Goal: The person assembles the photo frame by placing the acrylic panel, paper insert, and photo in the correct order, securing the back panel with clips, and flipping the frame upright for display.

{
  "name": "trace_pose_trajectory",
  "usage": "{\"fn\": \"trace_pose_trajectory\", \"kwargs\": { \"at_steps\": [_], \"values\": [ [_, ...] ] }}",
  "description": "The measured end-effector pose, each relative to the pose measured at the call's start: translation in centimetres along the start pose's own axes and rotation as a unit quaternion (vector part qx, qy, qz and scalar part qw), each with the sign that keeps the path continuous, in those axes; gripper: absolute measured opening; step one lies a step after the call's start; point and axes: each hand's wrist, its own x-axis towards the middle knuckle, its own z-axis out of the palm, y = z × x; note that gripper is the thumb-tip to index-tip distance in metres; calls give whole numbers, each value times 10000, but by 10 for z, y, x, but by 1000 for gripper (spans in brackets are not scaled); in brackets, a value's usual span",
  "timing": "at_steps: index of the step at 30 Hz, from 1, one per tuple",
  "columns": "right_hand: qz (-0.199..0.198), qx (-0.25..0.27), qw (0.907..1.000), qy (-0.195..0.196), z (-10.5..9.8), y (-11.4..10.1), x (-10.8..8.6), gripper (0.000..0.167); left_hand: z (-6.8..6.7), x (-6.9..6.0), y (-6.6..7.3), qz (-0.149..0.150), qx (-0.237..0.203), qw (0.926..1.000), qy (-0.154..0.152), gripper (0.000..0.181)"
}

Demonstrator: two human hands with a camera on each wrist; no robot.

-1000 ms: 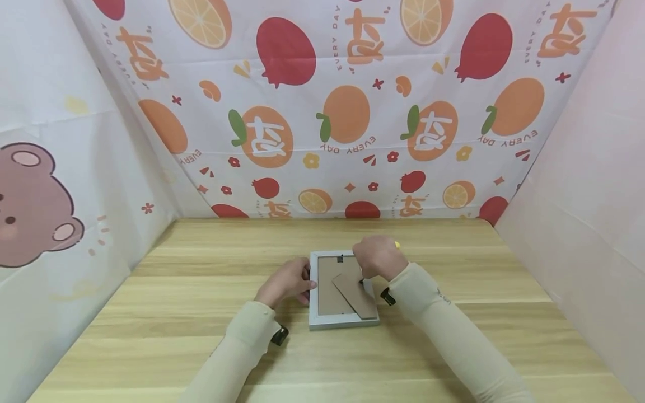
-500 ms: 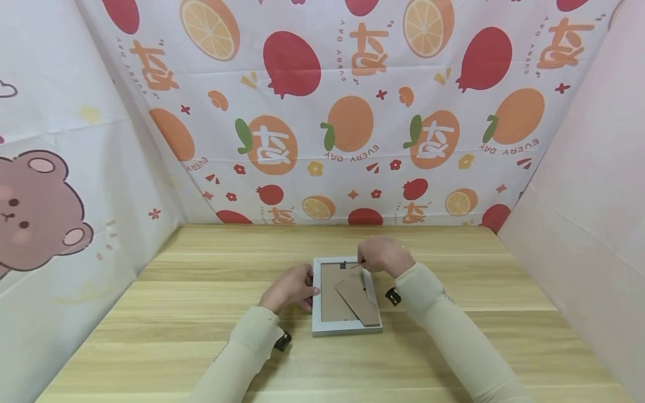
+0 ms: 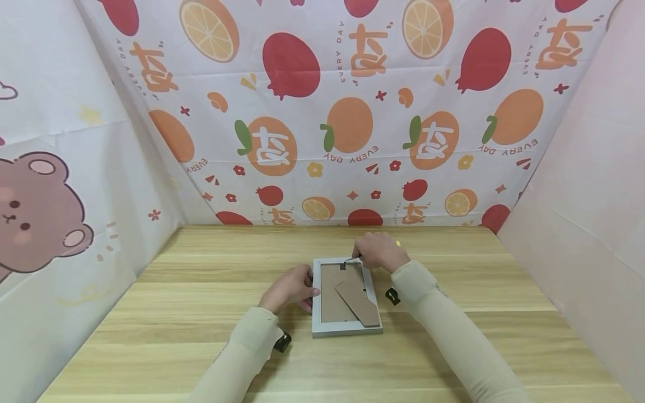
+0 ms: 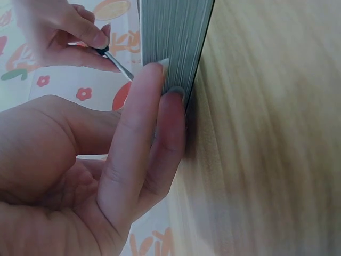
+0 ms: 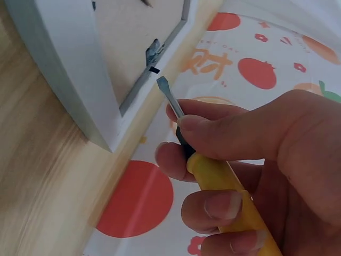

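The head view mostly hides the yellow-handled screwdriver (image 5: 216, 173); the right wrist view shows the right fingers (image 5: 200, 210) curled round it. The left fingers (image 4: 130, 133) pinch the picture frame (image 4: 176, 37).

On the table (image 3: 151, 324), the picture frame (image 3: 337, 327) is placed back up, with the left hand (image 3: 289, 288) set at its left edge and the right hand (image 3: 379, 250) at its far right corner. The screwdriver (image 5: 216, 173) is held in the right hand, its tip beside the hanger (image 3: 343, 266) at the far edge. The support leg (image 3: 358, 302) is laid slantwise over the near right part. The table is bounded behind by a cloth (image 3: 297, 215).
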Motion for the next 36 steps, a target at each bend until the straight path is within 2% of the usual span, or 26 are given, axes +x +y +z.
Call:
{"fn": "trace_pose_trajectory", "kwargs": {
  "at_steps": [18,31,36],
  "values": [
    [198,-68,9997,-132,5,-2,6,29,1,1,0,-38,94,9999,-59,24],
    [184,-595,9980,93,5,-11,8,21,1,1,1,-122,-172,9998,-15,25],
    [197,-662,9976,63,6,-13,7,19,2,0,2,-212,-224,9995,-31,26]
  ]
}}
